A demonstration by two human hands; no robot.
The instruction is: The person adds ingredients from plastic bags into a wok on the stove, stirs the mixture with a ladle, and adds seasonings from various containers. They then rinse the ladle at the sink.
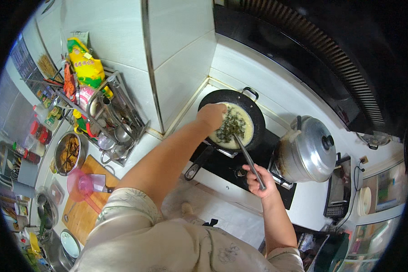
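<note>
A black wok [259,120] stands on the black glass cooktop [221,168]. In it is a pale yellow, soup-like liquid [247,117] with dark green chopped leaves [232,126] gathered in the middle. My right hand [263,182] grips the metal handle of a cooking utensil [246,154], whose lower end is sunk among the leaves and hidden. Above the wok's left side hovers my left hand [212,116], back up and fingers bent down over the food. Its fingertips are mostly hidden, so whether they pinch anything cannot be seen.
A large lidded aluminium pot [301,153] stands right of the wok. The range hood [292,61] overhangs the back. On the left are a metal utensil rack [122,136], a wooden cutting board [76,216] with a cleaver [98,182], a pink strainer [80,182] and a bowl of food [68,153].
</note>
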